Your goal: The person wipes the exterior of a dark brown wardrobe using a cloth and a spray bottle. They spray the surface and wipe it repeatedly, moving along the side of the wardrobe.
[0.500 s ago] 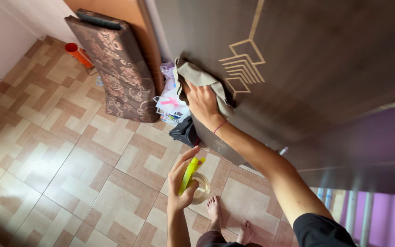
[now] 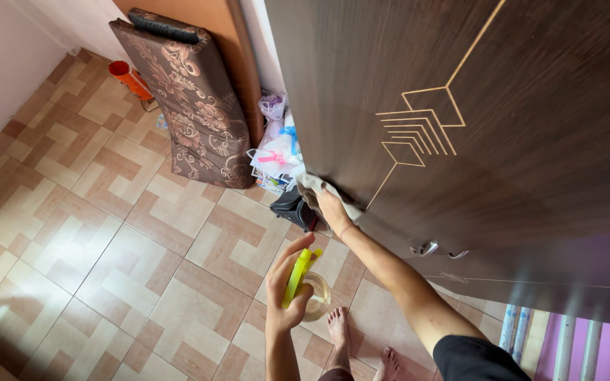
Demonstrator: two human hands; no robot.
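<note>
The right hand (image 2: 333, 209) reaches forward on an outstretched arm, its grip pressed down flat on a grey cloth (image 2: 313, 187) against the lower edge of the dark wooden wardrobe door (image 2: 503, 141). The left hand (image 2: 285, 286) is held low and close to the body, forearm upright, its grip clamped around a spray bottle (image 2: 305, 282) (yellow-green trigger, clear body) above the tiled floor (image 2: 107, 240). A floral brown cushion (image 2: 192, 106) leans against the wall, plastic bags (image 2: 277, 152) just beside it.
</note>
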